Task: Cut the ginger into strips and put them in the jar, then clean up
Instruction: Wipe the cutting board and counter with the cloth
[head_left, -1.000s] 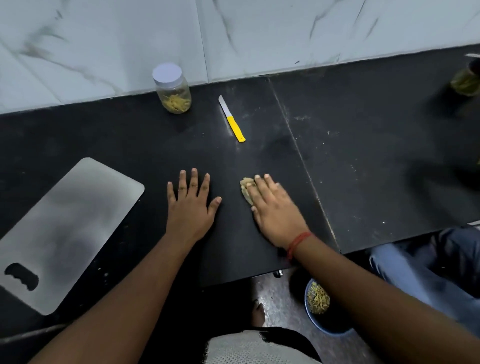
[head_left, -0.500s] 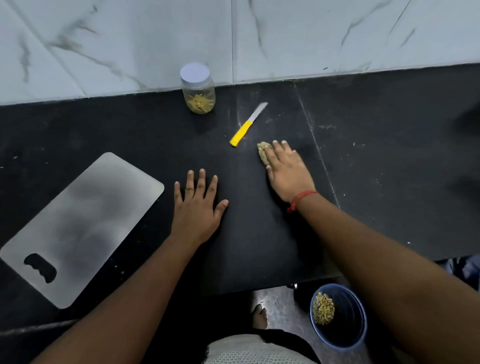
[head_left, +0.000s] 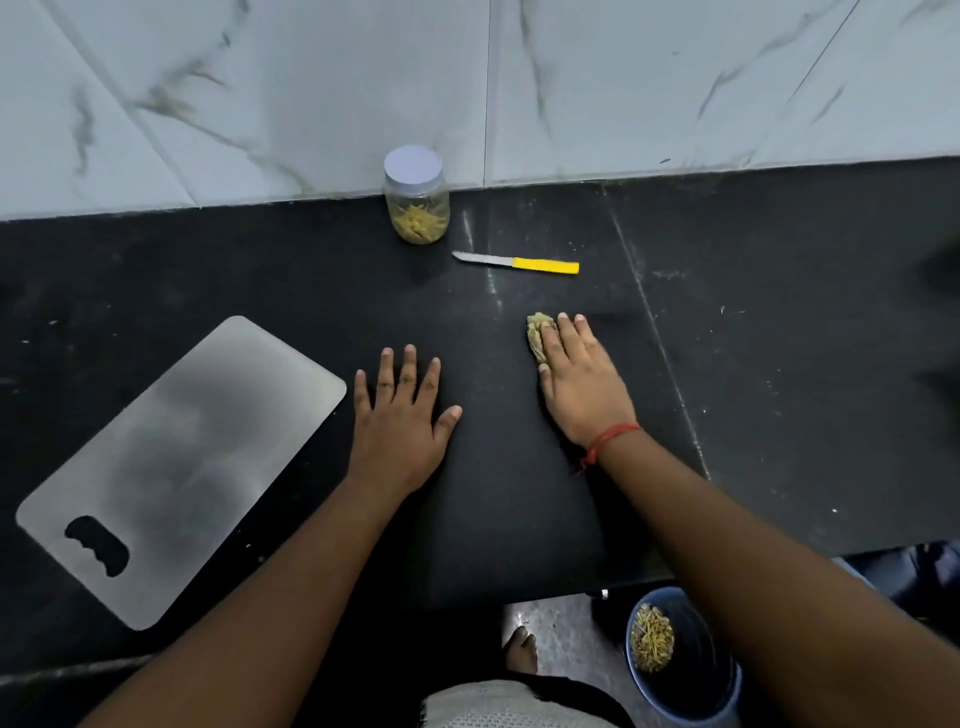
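1. A lidded jar (head_left: 417, 197) of ginger strips stands at the wall.
2. The right hand (head_left: 582, 379) presses a cloth (head_left: 537, 335) flat on the table (head_left: 779, 364).
3. The left hand (head_left: 400, 415) rests flat, fingers spread.
4. A knife (head_left: 517, 263) lies near the jar; a board (head_left: 176, 462) lies left.

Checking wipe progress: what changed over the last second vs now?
The right hand pushed the cloth away toward the wall, then drew it back a little. The knife swung round twice; its blade now points left. The left hand stayed flat on the counter; jar and steel board unmoved.
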